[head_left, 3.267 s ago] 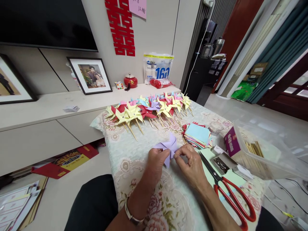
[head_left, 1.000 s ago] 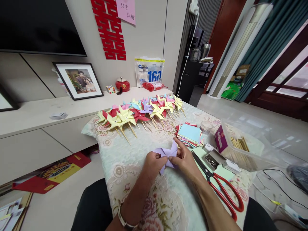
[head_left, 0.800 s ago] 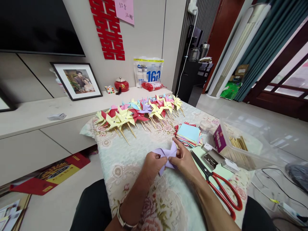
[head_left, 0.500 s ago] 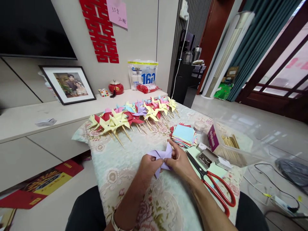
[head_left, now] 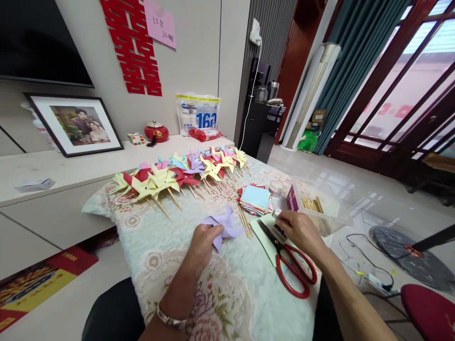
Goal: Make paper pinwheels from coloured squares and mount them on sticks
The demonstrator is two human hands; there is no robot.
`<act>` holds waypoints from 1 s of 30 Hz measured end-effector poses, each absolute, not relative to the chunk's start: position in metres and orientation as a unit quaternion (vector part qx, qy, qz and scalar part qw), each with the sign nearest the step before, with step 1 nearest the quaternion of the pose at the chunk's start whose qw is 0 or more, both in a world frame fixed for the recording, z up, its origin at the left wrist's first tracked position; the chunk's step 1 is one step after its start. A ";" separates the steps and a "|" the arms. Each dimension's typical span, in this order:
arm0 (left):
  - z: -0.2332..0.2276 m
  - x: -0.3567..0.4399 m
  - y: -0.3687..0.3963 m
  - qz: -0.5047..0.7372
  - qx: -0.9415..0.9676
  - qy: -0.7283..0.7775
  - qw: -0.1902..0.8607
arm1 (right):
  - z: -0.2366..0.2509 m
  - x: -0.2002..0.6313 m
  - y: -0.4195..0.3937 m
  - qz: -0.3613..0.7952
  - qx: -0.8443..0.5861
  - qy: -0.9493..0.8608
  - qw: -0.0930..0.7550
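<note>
The left hand alone now grips the lilac pinwheel, fingers pinched at its centre, holding it just above the table near the middle. The right hand, which half a second ago also pinched the folded paper, has let go and moved to the table's right edge. There its fingers curl down over the small open pin box; whether they have closed on anything cannot be told. The box lies beside the red scissors, which rest untouched on a green sheet.

Loose sticks lie between the pinwheel and the paper stack. More sticks show in the clear tub at the right edge. Finished pinwheels, each already on a stick, line the far edge.

Judged from this, folding is complete: the vanes are held together by one hand alone while the other goes for a fastener. The lilac piece has no stick yet.
</note>
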State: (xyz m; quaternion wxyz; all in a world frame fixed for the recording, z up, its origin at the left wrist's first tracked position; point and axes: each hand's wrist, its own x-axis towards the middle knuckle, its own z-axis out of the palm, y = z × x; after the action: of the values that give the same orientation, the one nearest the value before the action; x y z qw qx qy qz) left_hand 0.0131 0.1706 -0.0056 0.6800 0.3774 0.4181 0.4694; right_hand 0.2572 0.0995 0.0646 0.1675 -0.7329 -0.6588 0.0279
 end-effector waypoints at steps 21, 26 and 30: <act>-0.013 0.017 0.170 0.497 0.376 0.402 0.671 | 0.047 0.276 0.112 0.007 -0.742 -0.667 -0.068; -0.014 0.018 0.172 0.515 0.364 0.418 0.654 | 0.043 0.276 0.113 0.007 -0.720 -0.688 -0.084; -0.014 0.026 0.174 0.528 0.349 0.451 0.630 | 0.037 0.278 0.115 0.016 -0.722 -0.687 -0.087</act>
State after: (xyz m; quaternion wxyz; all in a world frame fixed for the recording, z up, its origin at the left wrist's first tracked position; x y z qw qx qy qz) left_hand 0.0261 0.1745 -0.0140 0.6302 0.3486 0.4505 0.5276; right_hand 0.2780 0.1153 0.0370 -0.0866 -0.7217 -0.6866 0.0165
